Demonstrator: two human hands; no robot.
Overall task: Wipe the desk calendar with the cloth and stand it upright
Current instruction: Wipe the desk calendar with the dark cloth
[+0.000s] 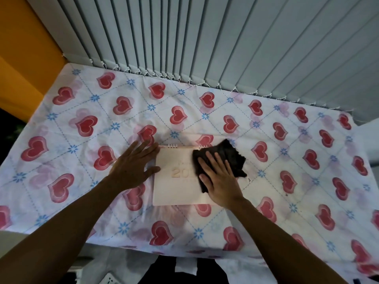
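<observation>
A pale pink desk calendar (175, 187) lies flat on the table, its spiral binding at the far edge and gold digits on its cover. My left hand (134, 166) rests flat with fingers spread against the calendar's left edge, thumb on the cover. My right hand (220, 177) presses flat on a dark cloth (227, 155) that covers the calendar's right part. The cloth spills past the calendar's right edge and hides that side.
The table is covered with a white sheet (82, 111) printed with red hearts and blue flowers. Grey vertical blinds (205, 44) hang along the far edge. An orange wall (22, 58) stands at the left. The table's near edge runs just before my body.
</observation>
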